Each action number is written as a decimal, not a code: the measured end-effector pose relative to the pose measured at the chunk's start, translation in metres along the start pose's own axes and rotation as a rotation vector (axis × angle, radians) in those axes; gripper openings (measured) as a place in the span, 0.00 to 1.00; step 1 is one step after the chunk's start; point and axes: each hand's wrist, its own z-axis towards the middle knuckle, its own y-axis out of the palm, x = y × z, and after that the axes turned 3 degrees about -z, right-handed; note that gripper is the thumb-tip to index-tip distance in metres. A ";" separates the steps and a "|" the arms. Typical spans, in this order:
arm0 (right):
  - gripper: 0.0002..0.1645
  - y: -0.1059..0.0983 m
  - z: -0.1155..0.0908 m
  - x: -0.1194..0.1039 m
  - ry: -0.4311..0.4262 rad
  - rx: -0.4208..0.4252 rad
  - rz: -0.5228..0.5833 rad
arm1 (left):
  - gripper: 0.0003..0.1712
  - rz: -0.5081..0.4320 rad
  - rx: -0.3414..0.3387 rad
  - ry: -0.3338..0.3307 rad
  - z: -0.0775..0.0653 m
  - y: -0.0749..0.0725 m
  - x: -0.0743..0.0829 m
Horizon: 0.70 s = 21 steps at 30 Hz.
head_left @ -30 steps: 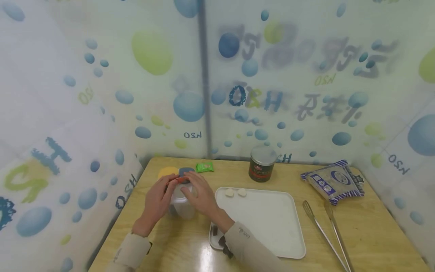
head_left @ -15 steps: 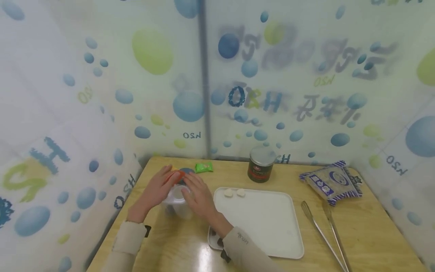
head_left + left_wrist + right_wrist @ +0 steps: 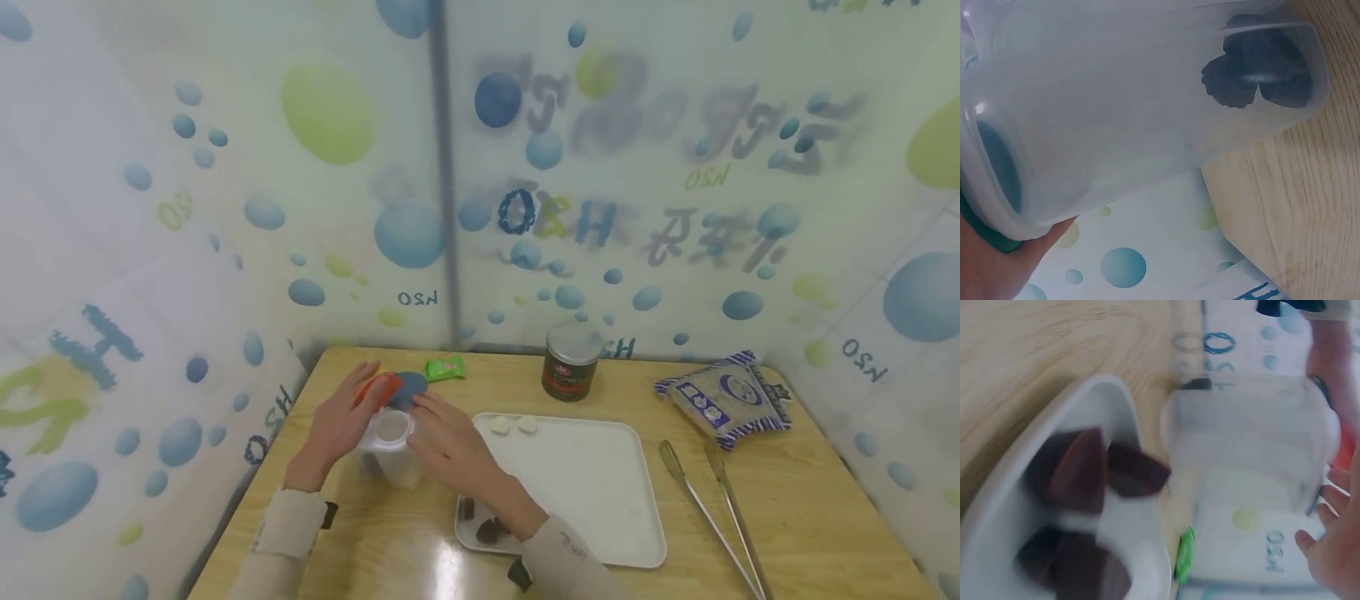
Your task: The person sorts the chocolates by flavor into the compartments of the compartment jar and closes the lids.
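The left hand pinches a red lid between thumb and fingers and is the hand nearer to it. The right hand grasps nothing; its fingers extend toward the jar's rim, near a blue lid. Contact there cannot be confirmed. The clear jar is between the hands, below the red lid and toward the person: long axis upright, mouth facing up. To its right lies a white tray. Beyond, a can reads "ESPRESSO", partly legible. Print on the bag is unreadable. Wall lettering: "H2O", mirrored in places.
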 end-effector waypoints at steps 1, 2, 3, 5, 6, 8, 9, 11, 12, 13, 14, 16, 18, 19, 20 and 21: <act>0.29 -0.007 -0.007 0.003 0.008 0.009 0.011 | 0.37 -0.003 0.001 -0.002 0.000 0.000 0.000; 0.27 -0.014 -0.014 0.006 0.022 0.022 0.023 | 0.36 -0.005 0.003 -0.001 0.001 0.000 0.001; 0.26 -0.022 -0.022 0.009 0.045 0.039 0.031 | 0.36 -0.003 0.003 0.000 0.001 0.001 0.001; 0.23 -0.039 -0.040 0.019 0.104 0.075 0.036 | 0.36 -0.004 0.003 -0.001 0.002 0.001 0.002; 0.22 -0.048 -0.049 0.025 0.135 0.095 0.030 | 0.36 -0.004 0.001 -0.004 0.002 0.001 0.002; 0.21 -0.066 -0.069 0.038 0.196 0.141 0.000 | 0.36 -0.008 -0.003 -0.011 0.003 0.002 0.002; 0.21 -0.076 -0.080 0.046 0.230 0.162 -0.017 | 0.37 -0.009 -0.005 -0.018 0.003 0.002 0.002; 0.21 -0.095 -0.103 0.062 0.296 0.205 -0.060 | 0.37 -0.016 -0.007 -0.029 0.003 0.003 0.002; 0.22 -0.105 -0.115 0.070 0.339 0.216 -0.082 | 0.38 -0.019 -0.008 -0.037 0.003 0.003 0.001; 0.23 -0.114 -0.128 0.077 0.379 0.225 -0.111 | 0.38 -0.021 -0.008 -0.042 0.003 0.003 0.001; 0.24 -0.123 -0.142 0.085 0.417 0.233 -0.135 | 0.38 -0.022 -0.009 -0.046 0.002 0.003 0.000; 0.24 -0.139 -0.170 0.098 0.487 0.247 -0.200 | 0.40 -0.020 -0.010 -0.055 0.001 0.003 0.000; 0.29 -0.155 -0.198 0.109 0.586 0.229 -0.253 | 0.40 -0.017 -0.010 -0.057 0.000 0.003 -0.001; 0.32 -0.162 -0.212 0.114 0.625 0.216 -0.292 | 0.40 -0.015 -0.009 -0.056 0.000 0.003 -0.001; 0.35 -0.168 -0.225 0.118 0.673 0.195 -0.319 | 0.40 -0.014 -0.009 -0.055 0.000 0.003 -0.001; 0.39 -0.173 -0.236 0.121 0.724 0.158 -0.337 | 0.40 -0.013 -0.008 -0.055 0.000 0.003 -0.001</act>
